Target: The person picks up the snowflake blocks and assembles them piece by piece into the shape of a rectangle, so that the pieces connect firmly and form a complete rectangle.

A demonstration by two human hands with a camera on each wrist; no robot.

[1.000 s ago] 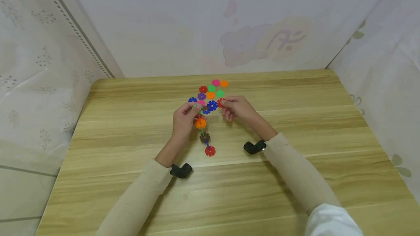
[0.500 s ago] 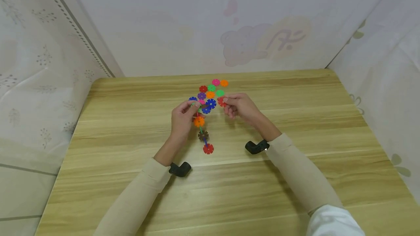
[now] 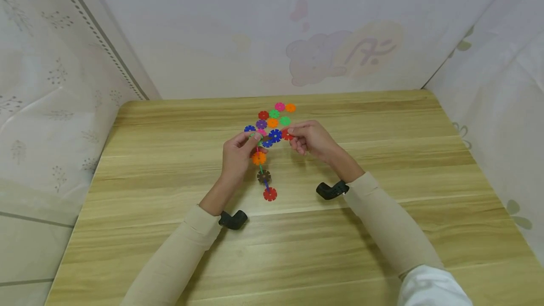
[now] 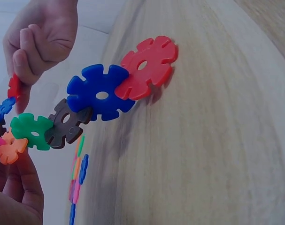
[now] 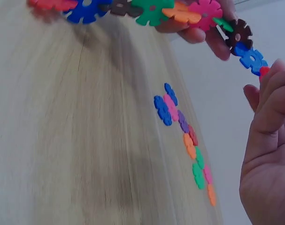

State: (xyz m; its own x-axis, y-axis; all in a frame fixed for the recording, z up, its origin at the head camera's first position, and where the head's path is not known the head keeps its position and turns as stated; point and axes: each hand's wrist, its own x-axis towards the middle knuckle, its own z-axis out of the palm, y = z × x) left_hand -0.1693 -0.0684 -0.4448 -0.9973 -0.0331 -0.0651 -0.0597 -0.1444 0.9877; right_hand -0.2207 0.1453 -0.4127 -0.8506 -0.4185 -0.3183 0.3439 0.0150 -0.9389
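Observation:
A chain of notched plastic discs, several colours slotted edge to edge, hangs above the table between my hands. My left hand (image 3: pixel 239 154) pinches it at a green disc near the middle, thumb on top. From there an orange disc (image 3: pixel 259 157), a brown disc (image 3: pixel 264 176) and a red end disc (image 3: pixel 269 194) reach toward me. On the other side, a blue disc (image 3: pixel 275 136) meets a red disc (image 3: pixel 288 134), which my right hand (image 3: pixel 312 138) pinches between thumb and index finger. In the right wrist view, fingers partly cover that red disc (image 5: pixel 264 71).
Loose discs lie flat behind the hands: an orange one (image 3: pixel 290 107), a pink one (image 3: pixel 279 106), a purple one (image 3: pixel 261 124), a light green one (image 3: pixel 284 120) and several others. The wooden table (image 3: pixel 348 240) ends at a pale patterned backdrop (image 3: pixel 212 37).
Both hands have shifted slightly away from me over the second. The blue disc sat a little apart from the right hand's red disc half a second ago; now their edges meet in the head view.

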